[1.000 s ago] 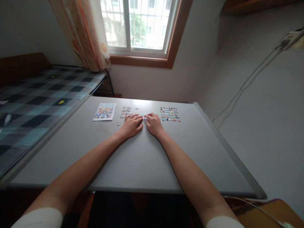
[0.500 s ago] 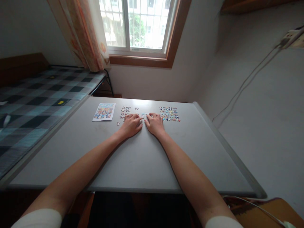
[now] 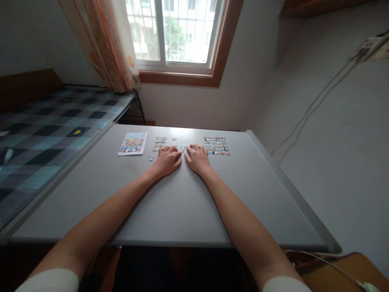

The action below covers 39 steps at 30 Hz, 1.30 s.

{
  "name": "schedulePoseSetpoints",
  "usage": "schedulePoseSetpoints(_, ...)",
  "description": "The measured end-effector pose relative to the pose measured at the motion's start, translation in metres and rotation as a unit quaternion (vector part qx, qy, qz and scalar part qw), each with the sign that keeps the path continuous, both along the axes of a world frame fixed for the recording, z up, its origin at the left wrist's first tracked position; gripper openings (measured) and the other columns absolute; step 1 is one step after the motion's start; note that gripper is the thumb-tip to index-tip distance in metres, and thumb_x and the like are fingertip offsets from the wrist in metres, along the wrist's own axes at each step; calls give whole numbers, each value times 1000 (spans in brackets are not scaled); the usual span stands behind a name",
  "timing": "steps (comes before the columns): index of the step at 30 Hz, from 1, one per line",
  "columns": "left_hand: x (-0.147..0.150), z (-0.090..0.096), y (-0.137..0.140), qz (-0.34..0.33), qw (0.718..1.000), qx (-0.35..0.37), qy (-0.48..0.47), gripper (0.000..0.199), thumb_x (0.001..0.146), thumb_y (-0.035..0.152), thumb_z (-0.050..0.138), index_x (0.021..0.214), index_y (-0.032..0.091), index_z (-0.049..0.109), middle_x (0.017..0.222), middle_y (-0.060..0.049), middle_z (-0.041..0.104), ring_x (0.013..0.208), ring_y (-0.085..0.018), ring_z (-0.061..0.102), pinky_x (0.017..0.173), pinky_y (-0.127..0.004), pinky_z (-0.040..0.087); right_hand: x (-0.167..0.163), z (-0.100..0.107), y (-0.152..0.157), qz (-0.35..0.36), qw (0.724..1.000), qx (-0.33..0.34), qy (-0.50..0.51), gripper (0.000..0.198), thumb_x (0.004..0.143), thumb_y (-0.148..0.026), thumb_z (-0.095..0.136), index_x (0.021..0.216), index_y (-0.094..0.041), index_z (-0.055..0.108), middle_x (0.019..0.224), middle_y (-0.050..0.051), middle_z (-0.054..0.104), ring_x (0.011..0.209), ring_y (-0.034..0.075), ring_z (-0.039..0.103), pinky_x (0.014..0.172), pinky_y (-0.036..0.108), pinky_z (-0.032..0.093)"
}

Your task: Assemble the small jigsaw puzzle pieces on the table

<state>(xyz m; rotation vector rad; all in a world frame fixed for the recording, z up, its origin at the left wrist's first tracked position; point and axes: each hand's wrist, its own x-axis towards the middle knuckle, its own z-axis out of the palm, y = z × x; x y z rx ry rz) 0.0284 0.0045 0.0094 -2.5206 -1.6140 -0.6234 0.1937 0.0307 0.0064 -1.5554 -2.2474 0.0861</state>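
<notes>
My left hand (image 3: pixel 168 160) rests palm down on the grey table with its fingers apart, the index finger reaching right. Close beside it, my right hand (image 3: pixel 198 158) also lies palm down, fingers spread and slightly bent. Between the fingertips is a small pale blue joined patch of jigsaw puzzle (image 3: pixel 182 148), partly covered by my fingers. Loose puzzle pieces (image 3: pixel 160 142) lie beyond my left hand, some hidden under it. A larger group of colourful puzzle pieces (image 3: pixel 216 142) is spread to the right of my right hand. One stray puzzle piece (image 3: pixel 150 159) lies left of my left hand.
A printed picture sheet (image 3: pixel 133 144) lies at the table's far left. The grey table (image 3: pixel 182 211) has raised side edges. A bed with checked bedding (image 3: pixel 75 117) stands at left, a window ahead, and a wall with hanging cords (image 3: pixel 310 109) at right.
Both hands stay almost in place, with only slight finger movement. A little more of the pale blue patch shows between them.
</notes>
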Motion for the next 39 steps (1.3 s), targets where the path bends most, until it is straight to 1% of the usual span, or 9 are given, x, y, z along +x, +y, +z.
schedulePoseSetpoints(3, 0, 2, -1, -3, 1000, 1, 4, 33, 87, 35, 45, 111, 22, 64, 100, -9, 63, 97, -24, 55, 89, -39, 38, 1, 0, 1, -1, 1000, 12, 20, 35, 88, -34, 46, 119, -22, 59, 120, 10, 51, 108, 26, 41, 93, 39, 33)
schedulePoseSetpoints(6, -1, 3, -2, -17, 999, -45, 18, 38, 89, 35, 39, 119, 22, 60, 81, -6, 67, 78, -20, 61, 76, -32, 43, 1, -1, 1, 15, 999, 8, 32, 34, 89, -30, 44, 118, -23, 61, 107, 10, 55, 100, 23, 46, 90, 36, 35)
schedulePoseSetpoints(8, -1, 3, -3, -31, 997, -64, 30, 38, 90, 37, 38, 116, 25, 63, 71, -5, 67, 70, -20, 62, 69, -30, 43, 1, -2, 2, 29, 999, 1, 31, 34, 90, -26, 43, 118, -25, 61, 103, 9, 55, 98, 23, 47, 88, 35, 36)
schedulePoseSetpoints(10, -1, 2, -3, -46, 996, -67, 27, 36, 89, 38, 38, 107, 26, 67, 68, -4, 67, 67, -19, 62, 68, -29, 43, 1, -1, 2, 37, 999, -6, 25, 35, 89, -23, 43, 119, -27, 61, 104, 8, 55, 99, 22, 47, 88, 35, 35)
schedulePoseSetpoints(13, -1, 1, -2, -58, 996, -67, 5, 35, 88, 38, 39, 100, 26, 70, 67, -4, 67, 66, -19, 62, 67, -28, 43, 1, 0, 1, 44, 999, -15, 15, 36, 89, -21, 43, 118, -30, 61, 107, 8, 54, 101, 22, 46, 88, 35, 35)
schedulePoseSetpoints(19, -2, 2, -2, -54, 996, -73, 7, 35, 87, 37, 41, 105, 27, 69, 68, -3, 68, 66, -18, 62, 67, -27, 43, 2, 0, 1, 51, 998, -12, 21, 35, 89, -20, 44, 116, -30, 63, 111, 8, 53, 103, 23, 44, 89, 36, 35)
schedulePoseSetpoints(27, -2, 3, -2, -45, 995, -90, -9, 34, 87, 37, 42, 106, 28, 69, 68, -1, 68, 65, -17, 61, 67, -26, 43, 2, -2, 3, 57, 998, -14, 20, 39, 88, -17, 44, 119, -32, 60, 117, 6, 54, 106, 23, 42, 91, 36, 35)
schedulePoseSetpoints(39, -3, 2, -1, -44, 996, -78, -6, 34, 87, 37, 42, 106, 28, 69, 66, -1, 67, 63, -16, 61, 63, -26, 42, 3, -3, 4, 63, 998, -14, 25, 39, 88, -17, 43, 121, -30, 59, 123, 5, 54, 112, 23, 43, 92, 37, 34)
